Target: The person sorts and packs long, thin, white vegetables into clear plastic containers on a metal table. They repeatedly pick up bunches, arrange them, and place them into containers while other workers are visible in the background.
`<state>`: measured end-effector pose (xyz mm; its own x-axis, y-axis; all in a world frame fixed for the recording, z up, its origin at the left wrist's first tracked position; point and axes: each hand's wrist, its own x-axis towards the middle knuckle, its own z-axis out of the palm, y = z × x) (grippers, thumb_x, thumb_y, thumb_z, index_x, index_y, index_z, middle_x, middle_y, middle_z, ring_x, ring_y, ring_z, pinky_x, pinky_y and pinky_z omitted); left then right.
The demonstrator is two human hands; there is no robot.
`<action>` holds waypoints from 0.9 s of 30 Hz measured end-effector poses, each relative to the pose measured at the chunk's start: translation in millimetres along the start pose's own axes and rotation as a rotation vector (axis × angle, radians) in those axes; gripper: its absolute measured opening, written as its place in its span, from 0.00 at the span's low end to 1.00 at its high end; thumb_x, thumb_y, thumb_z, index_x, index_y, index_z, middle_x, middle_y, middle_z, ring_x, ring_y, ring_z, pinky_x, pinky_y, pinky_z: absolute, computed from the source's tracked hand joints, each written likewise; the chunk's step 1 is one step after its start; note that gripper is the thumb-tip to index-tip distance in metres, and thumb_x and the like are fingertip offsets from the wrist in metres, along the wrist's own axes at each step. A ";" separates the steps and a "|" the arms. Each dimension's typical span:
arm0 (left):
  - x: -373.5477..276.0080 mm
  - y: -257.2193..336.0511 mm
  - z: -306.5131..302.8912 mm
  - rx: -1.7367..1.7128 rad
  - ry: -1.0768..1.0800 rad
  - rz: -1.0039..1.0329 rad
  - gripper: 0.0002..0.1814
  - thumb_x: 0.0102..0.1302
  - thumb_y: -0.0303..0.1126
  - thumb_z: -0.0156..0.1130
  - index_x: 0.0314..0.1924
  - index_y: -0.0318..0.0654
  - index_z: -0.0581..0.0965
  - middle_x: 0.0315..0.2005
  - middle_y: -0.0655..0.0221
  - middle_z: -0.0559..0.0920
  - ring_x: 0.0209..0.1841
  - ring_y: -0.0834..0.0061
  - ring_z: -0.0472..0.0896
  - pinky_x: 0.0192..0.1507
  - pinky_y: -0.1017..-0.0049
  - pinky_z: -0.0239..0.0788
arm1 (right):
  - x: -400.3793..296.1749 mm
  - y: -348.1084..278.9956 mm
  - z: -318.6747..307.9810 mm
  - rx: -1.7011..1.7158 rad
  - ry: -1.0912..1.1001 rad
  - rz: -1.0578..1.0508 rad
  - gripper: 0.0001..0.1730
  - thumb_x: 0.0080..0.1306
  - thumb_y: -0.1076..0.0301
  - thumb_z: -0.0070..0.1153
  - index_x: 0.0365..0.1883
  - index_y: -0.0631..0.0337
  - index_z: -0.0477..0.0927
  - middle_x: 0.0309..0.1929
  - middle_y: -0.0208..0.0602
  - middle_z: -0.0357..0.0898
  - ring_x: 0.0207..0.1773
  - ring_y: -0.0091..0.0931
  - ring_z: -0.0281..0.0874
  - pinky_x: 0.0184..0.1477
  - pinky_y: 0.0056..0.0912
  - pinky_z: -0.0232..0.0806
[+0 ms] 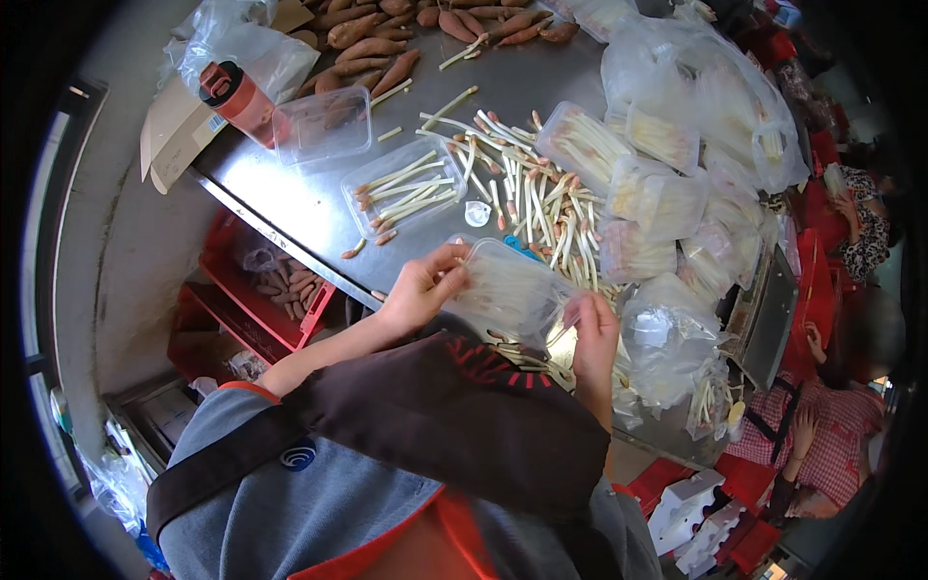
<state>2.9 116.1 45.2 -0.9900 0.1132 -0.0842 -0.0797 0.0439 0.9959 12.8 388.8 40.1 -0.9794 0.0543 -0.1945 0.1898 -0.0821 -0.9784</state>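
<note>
Between my hands is a clear plastic tray [511,283] of pale vegetable shoots, tilted just above the steel table's near edge. My left hand [428,286] pinches its left corner between thumb and fingers. At the right end, my right hand [598,326] grips thin clear plastic at the tray's corner; I cannot tell whether it is film or a bag. Beyond the tray lies a loose heap of white shoots with reddish tips [533,188]. An open clear tray [406,185] holds several shoots laid side by side. Something blue [520,246] lies partly hidden behind the held tray.
Filled trays [656,196] and plastic bags [696,87] crowd the table's right side. Sweet potatoes [370,47] lie at the back. A red bottle [235,101] stands beside an empty tray [322,125]. Red crates [254,283] sit below left. A person in checked clothing [819,442] is at right.
</note>
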 end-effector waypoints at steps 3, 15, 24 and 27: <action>13.9 26.3 -14.7 0.426 0.104 0.462 0.08 0.64 0.25 0.62 0.43 0.33 0.79 0.30 0.67 0.76 0.30 0.77 0.75 0.37 0.78 0.67 | 1.2 -36.7 3.9 -0.265 0.069 -0.328 0.12 0.71 0.75 0.42 0.44 0.68 0.78 0.42 0.34 0.74 0.45 0.22 0.70 0.48 0.23 0.62; 29.0 45.9 -10.4 0.006 -0.091 -0.017 0.07 0.67 0.22 0.54 0.41 0.28 0.78 0.38 0.69 0.82 0.42 0.81 0.78 0.49 0.79 0.68 | 21.6 -3.3 -5.3 0.012 0.031 -0.301 0.18 0.64 0.79 0.51 0.54 0.65 0.73 0.53 0.39 0.67 0.39 0.23 0.75 0.43 0.25 0.68; -4.5 -12.5 -15.9 0.472 -0.067 0.010 0.24 0.58 0.21 0.56 0.56 0.40 0.68 0.22 0.63 0.77 0.26 0.61 0.79 0.31 0.67 0.70 | -2.5 45.9 13.2 -0.501 0.055 -0.104 0.30 0.61 0.80 0.53 0.63 0.65 0.65 0.25 0.33 0.76 0.25 0.21 0.73 0.29 0.24 0.66; -6.6 -16.1 -13.5 0.551 -0.013 0.055 0.24 0.58 0.23 0.57 0.56 0.42 0.69 0.21 0.63 0.76 0.25 0.59 0.78 0.30 0.65 0.69 | -0.3 37.7 21.3 -0.650 0.074 -0.125 0.29 0.60 0.77 0.55 0.61 0.65 0.68 0.21 0.36 0.75 0.21 0.25 0.72 0.27 0.28 0.66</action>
<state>9.1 101.3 30.1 -0.9892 0.1418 -0.0369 0.0478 0.5500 0.8338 18.7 364.5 4.8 -0.9938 0.0947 -0.0581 0.1006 0.5449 -0.8325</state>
